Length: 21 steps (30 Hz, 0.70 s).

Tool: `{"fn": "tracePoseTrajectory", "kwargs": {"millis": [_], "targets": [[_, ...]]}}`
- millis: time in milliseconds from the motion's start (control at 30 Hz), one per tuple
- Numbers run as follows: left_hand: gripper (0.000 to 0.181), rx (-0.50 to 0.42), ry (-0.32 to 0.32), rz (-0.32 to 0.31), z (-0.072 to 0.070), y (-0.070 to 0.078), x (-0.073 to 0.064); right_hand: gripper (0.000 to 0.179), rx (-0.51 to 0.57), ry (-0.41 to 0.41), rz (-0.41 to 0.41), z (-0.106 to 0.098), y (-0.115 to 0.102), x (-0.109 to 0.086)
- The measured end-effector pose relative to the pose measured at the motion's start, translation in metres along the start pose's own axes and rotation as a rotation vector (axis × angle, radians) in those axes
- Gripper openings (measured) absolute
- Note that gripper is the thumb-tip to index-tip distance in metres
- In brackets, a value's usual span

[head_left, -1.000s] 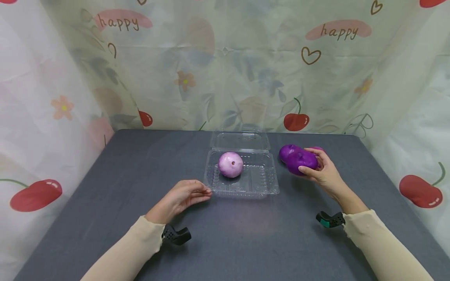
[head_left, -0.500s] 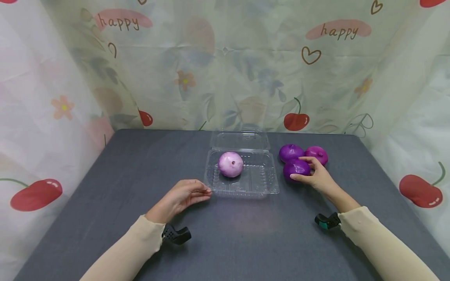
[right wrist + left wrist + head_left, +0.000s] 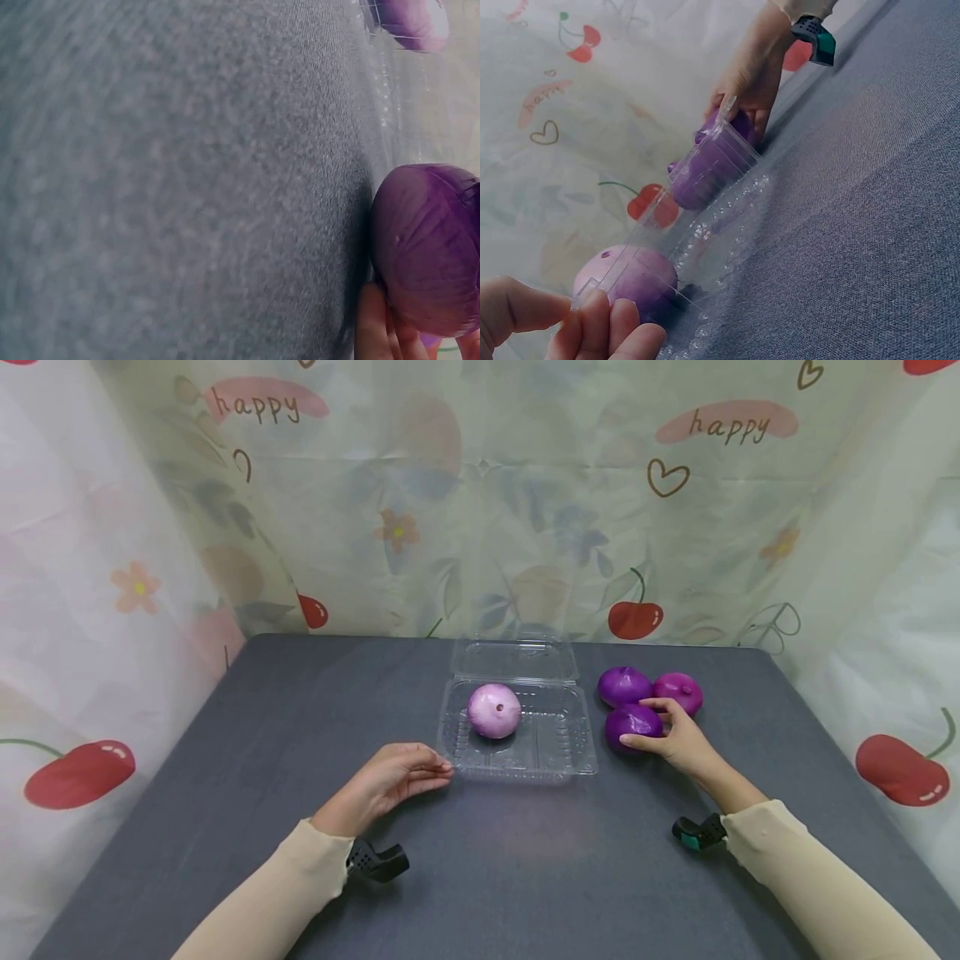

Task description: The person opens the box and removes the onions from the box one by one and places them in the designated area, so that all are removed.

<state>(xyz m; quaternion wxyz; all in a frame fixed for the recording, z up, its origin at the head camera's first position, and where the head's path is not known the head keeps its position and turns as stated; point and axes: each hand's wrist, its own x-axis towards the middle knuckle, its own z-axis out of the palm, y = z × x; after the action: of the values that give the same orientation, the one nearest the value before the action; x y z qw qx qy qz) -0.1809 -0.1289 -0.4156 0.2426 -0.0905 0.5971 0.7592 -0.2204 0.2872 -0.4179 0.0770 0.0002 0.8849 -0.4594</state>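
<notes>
The right grip point(image 3: 681, 742) curls thumb and fingers round the near onion point(image 3: 628, 727), right of the box point(image 3: 557, 731); the left grip point(image 3: 392, 778) pinches the box's near-left corner. Smooth and round, that onion could slip out; a careless nudge could roll the far onion point(image 3: 622, 683) or magenta onion point(image 3: 679, 690).

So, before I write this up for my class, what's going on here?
A person's right hand grips a dark purple onion-like ball, right of an open clear plastic clamshell. Their left hand pinches the clamshell's near left corner. One pale lilac ball sits inside, in the left part. Behind the gripped one are another dark purple ball and a magenta ball, both outside the clamshell.
</notes>
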Motion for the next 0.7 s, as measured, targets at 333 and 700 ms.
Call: {"fn": "tracePoseTrajectory", "kwargs": {"millis": [333,700], "targets": [[0.021,-0.015,-0.034,0.023,-0.0004,-0.0009,0.0007,0.088,-0.01,-0.014,0.015,-0.006,0.0048,-0.0026],[0.021,-0.014,-0.04,0.024,-0.0009,-0.0006,0.0005,0.086,-0.036,-0.03,0.029,-0.009,0.006,-0.0038]]}}
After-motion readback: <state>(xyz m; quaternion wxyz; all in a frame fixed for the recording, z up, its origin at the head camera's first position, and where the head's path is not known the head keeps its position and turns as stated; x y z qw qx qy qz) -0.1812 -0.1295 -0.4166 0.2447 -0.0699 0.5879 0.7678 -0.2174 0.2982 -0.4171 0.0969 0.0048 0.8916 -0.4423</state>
